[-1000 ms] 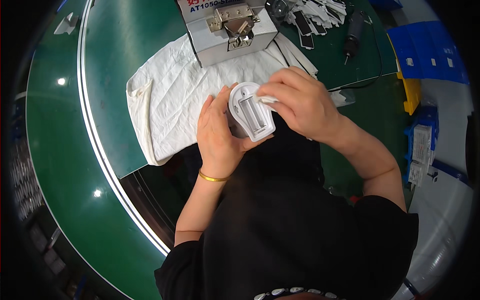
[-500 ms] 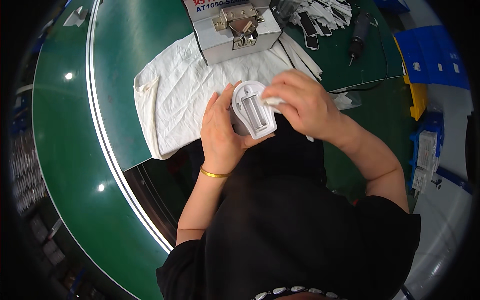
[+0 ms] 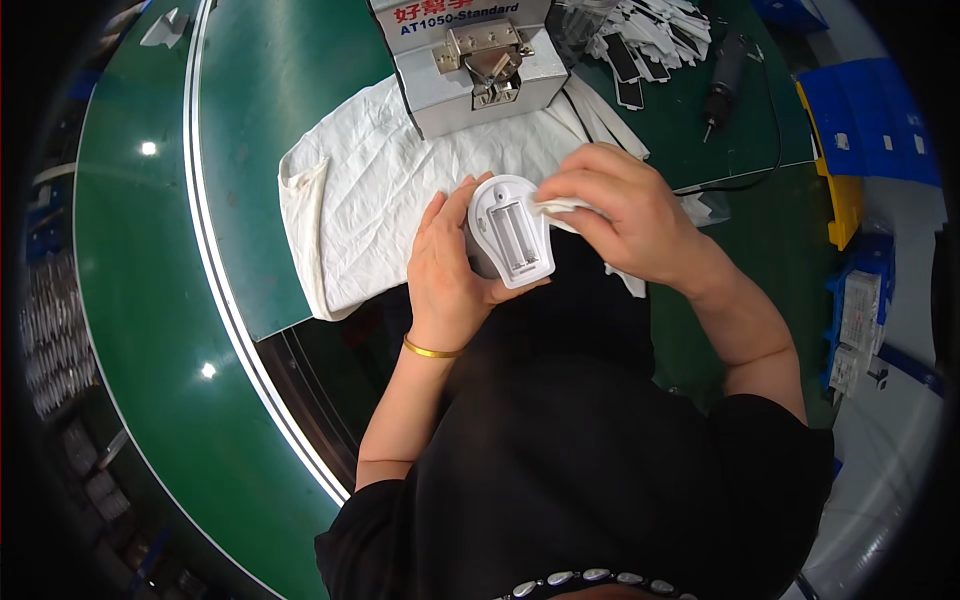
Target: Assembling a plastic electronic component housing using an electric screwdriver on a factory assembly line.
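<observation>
The left hand, half curled, grips a white device [image 3: 541,262] (fingertips partly hidden behind it) at the surface's [image 3: 250,210] near edge; the right hand [image 3: 640,215] pinches a partly concealed rag [image 3: 566,204] by its right rim.

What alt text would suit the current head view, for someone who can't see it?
A person's left hand holds a white casing, its slotted compartment facing the camera, while the right hand pinches white cloth at the casing's edge. Ahead, a grey boxy machine stands by white fabric on a green table, with a dark tool to the right.
</observation>
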A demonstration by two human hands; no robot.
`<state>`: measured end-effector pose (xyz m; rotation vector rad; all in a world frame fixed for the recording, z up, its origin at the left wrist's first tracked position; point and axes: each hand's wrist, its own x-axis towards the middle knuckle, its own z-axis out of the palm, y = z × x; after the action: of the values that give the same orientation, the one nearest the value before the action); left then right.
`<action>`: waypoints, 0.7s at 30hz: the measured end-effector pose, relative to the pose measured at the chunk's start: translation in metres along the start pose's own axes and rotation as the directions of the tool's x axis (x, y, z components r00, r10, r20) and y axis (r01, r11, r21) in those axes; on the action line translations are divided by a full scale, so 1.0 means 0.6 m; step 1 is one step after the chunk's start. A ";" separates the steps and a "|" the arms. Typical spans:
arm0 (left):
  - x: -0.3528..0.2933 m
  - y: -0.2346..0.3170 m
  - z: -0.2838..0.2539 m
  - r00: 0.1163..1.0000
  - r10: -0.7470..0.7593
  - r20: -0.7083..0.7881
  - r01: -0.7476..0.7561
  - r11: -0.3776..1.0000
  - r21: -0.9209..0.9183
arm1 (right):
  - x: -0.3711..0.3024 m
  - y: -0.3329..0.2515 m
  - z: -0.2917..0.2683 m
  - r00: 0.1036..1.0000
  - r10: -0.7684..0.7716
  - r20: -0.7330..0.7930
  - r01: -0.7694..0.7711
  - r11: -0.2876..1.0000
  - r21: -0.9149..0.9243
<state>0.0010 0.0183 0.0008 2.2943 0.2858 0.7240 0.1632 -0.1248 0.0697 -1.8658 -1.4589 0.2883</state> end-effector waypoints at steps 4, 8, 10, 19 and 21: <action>0.003 0.002 -0.004 0.997 -0.052 0.052 0.052 0.999 -0.005 | 0.003 0.003 0.008 0.995 -0.097 0.031 0.099 0.993 -0.069; 0.003 -0.006 0.000 0.998 -0.046 0.051 0.046 0.999 -0.008 | -0.017 -0.016 -0.009 0.964 -0.105 0.246 0.110 0.994 -0.010; 0.001 -0.005 0.000 0.999 -0.038 0.035 0.038 0.999 -0.008 | -0.025 -0.012 -0.022 0.935 -0.069 0.348 0.033 0.993 0.110; 0.001 -0.003 0.001 1.000 -0.003 0.000 0.003 1.000 0.016 | -0.035 -0.014 -0.039 0.963 -0.018 0.270 0.008 0.999 0.039; 0.000 -0.003 0.001 1.000 -0.015 0.001 0.015 1.000 0.025 | -0.032 -0.021 -0.024 0.966 -0.054 0.253 0.056 0.998 -0.001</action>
<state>0.0014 0.0190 -0.0010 2.3136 0.3126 0.7157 0.1562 -0.1472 0.0832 -1.8430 -1.6812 0.5100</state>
